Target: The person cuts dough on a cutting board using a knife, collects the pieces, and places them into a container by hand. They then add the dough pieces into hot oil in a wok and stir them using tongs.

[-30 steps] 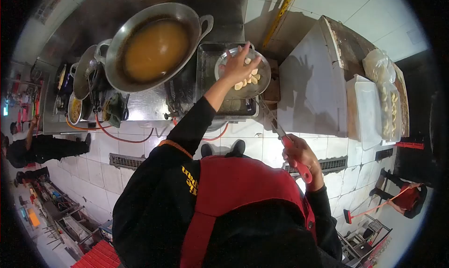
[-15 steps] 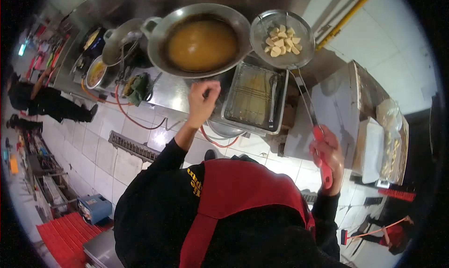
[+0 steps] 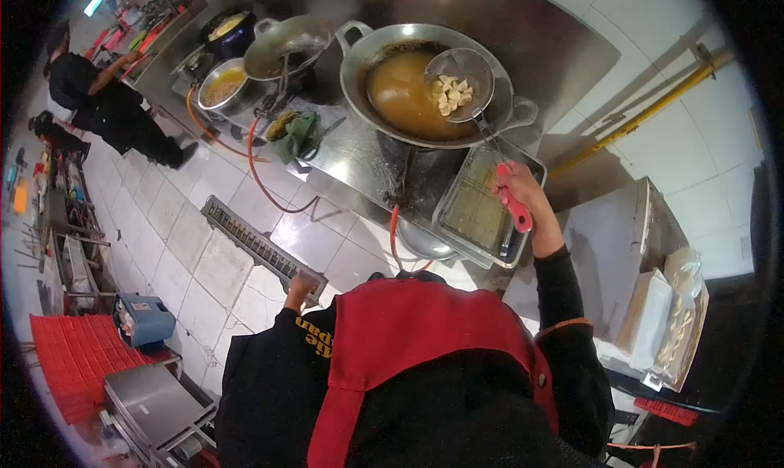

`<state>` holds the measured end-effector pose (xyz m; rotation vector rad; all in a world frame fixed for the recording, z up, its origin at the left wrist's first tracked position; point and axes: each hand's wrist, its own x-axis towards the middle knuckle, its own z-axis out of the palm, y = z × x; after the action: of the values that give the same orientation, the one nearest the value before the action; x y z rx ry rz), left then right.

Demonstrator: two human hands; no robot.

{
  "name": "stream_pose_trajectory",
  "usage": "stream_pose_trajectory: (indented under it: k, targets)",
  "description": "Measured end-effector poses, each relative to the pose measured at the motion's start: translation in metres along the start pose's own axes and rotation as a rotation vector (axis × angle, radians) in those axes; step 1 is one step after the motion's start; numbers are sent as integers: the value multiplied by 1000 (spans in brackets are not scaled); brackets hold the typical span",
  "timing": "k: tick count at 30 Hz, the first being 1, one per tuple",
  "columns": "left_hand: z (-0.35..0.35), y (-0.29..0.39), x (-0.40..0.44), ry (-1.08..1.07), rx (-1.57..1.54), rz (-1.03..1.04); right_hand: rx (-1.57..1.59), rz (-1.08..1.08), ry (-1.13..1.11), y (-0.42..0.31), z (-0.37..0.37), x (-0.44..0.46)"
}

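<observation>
My right hand is wrapped round the red handle of a long-handled mesh strainer. The strainer's bowl is over the right side of a large wok holding brown, cloudy oil. Pale cut chunks of food lie in the mesh; whether its underside touches the oil I cannot tell. Down by my left side, well away from the stove, my left hand is curled closed with nothing visible in it. Below my right hand lies a rectangular metal tray with a wire rack and some liquid.
Left of the wok are a second pan, a metal bowl of yellowish food and a green cloth. Orange gas hoses hang off the stove front. A floor drain grate runs below. Another person stands far left.
My right hand has carried the strainer left and over the wok, with the chunks still in it. My left hand has dropped from the wok's front edge to my side. The view has turned.
</observation>
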<state>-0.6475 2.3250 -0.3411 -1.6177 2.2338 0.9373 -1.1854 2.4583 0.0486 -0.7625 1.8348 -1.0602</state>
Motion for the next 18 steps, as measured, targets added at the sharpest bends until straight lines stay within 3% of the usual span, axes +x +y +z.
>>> stream_pose_trajectory:
  k: [1, 4, 5, 7, 9, 10, 11, 13, 14, 16, 17, 18]
  targets:
    - [7, -21, -2, -73, -169, -335, -3, 31, 36, -2, 6, 5]
    - [-26, -27, -66, -102, -214, -402, -133, -49, 149, 7, 17, 23]
    - [-13, -53, -72, -72, -125, -281, -137, -52, 145, 8, 21, 27]
    - [5, -68, -62, -41, -40, -159, -527, -191, 252, 7, 28, 31]
    - [16, -65, -48, -133, -309, -420, -635, -252, 299, 5, 32, 32]
    - [-11, -47, -63, -77, 379, 206, -739, -311, 349, 5, 34, 31]
    - [-19, -26, -59, -77, 377, 207, -741, -311, 349, 7, 32, 31]
    - [-25, 2, -46, -96, -605, -447, -894, -555, 463, 10, 28, 27]
    - [-29, 7, -38, -97, -607, -446, -896, -555, 463, 8, 26, 20]
    - [-19, 8, -10, -25, -727, -390, -821, -314, 371, -18, 25, -10]
    - [-18, 8, -2, -25, -728, -388, -821, -313, 373, -15, 24, -14]
    - [-21, 11, 2, 7, -713, -225, -872, -392, 350, -11, 20, -19]
